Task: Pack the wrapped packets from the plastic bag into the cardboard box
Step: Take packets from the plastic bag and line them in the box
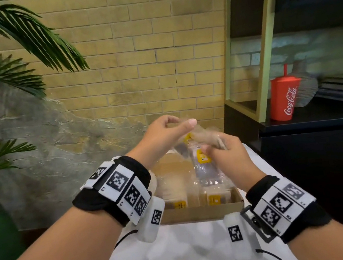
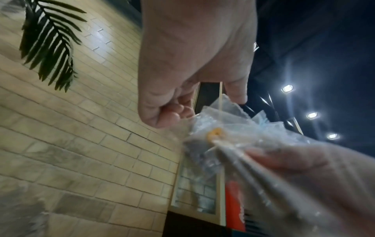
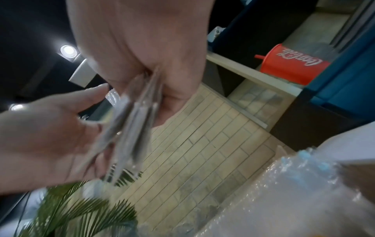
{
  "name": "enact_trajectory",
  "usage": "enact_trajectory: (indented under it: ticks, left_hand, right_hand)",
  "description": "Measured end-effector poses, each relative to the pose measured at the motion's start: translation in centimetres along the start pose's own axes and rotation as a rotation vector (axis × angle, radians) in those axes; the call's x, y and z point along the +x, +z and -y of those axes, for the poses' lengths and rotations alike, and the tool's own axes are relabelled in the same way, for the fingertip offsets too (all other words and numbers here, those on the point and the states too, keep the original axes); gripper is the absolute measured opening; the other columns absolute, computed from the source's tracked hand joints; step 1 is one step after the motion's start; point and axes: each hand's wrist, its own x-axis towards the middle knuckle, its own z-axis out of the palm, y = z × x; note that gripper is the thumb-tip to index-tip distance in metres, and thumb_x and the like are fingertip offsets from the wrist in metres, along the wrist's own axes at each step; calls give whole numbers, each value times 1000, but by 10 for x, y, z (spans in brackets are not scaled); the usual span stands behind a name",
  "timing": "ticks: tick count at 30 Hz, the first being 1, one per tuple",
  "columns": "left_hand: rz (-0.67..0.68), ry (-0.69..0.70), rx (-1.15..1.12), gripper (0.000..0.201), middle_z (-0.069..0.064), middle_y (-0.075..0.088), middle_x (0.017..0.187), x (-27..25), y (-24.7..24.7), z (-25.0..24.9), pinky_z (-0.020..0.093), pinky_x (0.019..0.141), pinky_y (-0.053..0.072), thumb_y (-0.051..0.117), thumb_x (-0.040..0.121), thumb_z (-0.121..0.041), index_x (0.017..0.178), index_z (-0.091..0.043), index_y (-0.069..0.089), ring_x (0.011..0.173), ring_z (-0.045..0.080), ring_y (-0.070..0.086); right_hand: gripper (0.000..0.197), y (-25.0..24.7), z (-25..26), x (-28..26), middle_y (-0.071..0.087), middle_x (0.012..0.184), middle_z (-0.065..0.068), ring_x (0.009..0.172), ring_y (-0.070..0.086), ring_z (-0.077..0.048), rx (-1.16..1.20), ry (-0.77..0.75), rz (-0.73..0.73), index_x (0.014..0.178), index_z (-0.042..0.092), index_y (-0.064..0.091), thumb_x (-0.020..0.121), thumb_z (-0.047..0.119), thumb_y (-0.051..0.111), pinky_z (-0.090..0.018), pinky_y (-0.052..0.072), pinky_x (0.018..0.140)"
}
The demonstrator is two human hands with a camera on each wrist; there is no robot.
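Observation:
Both hands are raised above the open cardboard box point(image 1: 200, 213), which stands on the white table. Between them hangs a clear plastic bag point(image 1: 207, 173) whose lower end droops into the box. My left hand point(image 1: 184, 123) pinches the bag's upper edge point(image 2: 223, 110) between thumb and curled fingers. My right hand point(image 1: 208, 149) grips a small stack of wrapped packets point(image 3: 138, 120), seen edge-on; one yellow label point(image 1: 202, 156) shows by its fingers. Whether that hand is inside the bag I cannot tell. Several yellow-labelled packets point(image 1: 216, 199) stand in the box.
A red Coca-Cola cup point(image 1: 284, 100) and a grey vase stand on the black cabinet point(image 1: 323, 152) close to the right of the table. Palm fronds point(image 1: 3, 72) and a green pot are at the left. White tablecloth point(image 1: 184, 256) lies in front of the box.

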Motion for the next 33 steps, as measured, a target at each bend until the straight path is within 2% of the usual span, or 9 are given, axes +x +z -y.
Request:
enact_trajectory:
  ticks: [2,4,6,9,14,21,24,28,33]
  left_hand:
    - [6,24,125,56,0,48,123,-1,-2,6,43,102,40,64,59,-74,104,-42,53,118,20,46]
    - [111,18,126,62,-5,39,128,-4,-2,9,37,103,37,70,70,-59,123,-37,46,121,14,40]
    - [286,-52,-51,68,-3,51,122,-5,0,14,33,91,45,75,74,-37,132,-29,41,108,13,54]
    - [411,-87,-214,34,-4,65,85,-8,7,20,31,79,52,69,83,-16,112,-23,52,74,10,62]
    - [432,-111,-290,20,-10,63,71,-11,21,26,23,61,53,64,86,-12,103,-21,56,58,1,60]
    - [335,-109,-378,28,-3,66,88,-8,32,38,36,76,52,67,84,-10,105,-24,55,82,15,64]
    - [302,-107,-411,22,-2,67,87,-7,34,42,38,78,52,63,86,-8,101,-22,55,81,16,64]
    - [244,-123,-457,19,-2,65,83,-2,31,48,32,72,49,61,87,-5,95,-21,55,76,15,62]
    - [190,-156,-472,27,5,66,96,3,28,58,34,73,55,62,86,-7,112,-11,57,85,20,64]
  right_hand:
    - [25,-7,0,0,70,93,-3,83,66,-11,96,25,13,99,18,65,87,-1,56,-22,54,72]
    - [25,-11,-2,-1,70,95,-1,83,66,-8,158,43,14,103,17,64,86,-1,56,-20,55,72]
    - [26,-11,-2,0,68,101,-6,90,66,-15,238,73,-11,105,17,61,87,-1,56,-29,56,79]
    - [28,-10,-4,2,65,109,-14,100,64,-28,330,116,-56,112,12,56,87,0,56,-44,52,89]
    - [34,-6,-9,5,62,115,-25,109,59,-41,396,123,-66,117,0,56,83,2,60,-56,46,95]
    - [69,-1,-11,8,68,108,-20,101,65,-36,437,127,-96,114,5,60,54,31,82,-57,49,91]
    - [56,0,-12,9,68,108,-18,102,63,-41,445,133,-116,111,10,61,61,29,76,-59,48,90]
    - [19,-5,-23,14,67,96,-7,82,65,-19,464,180,-112,110,13,59,92,17,53,-35,56,74]
    - [19,-11,-34,20,63,82,5,67,59,-4,353,187,-108,109,14,56,92,5,51,-19,48,61]
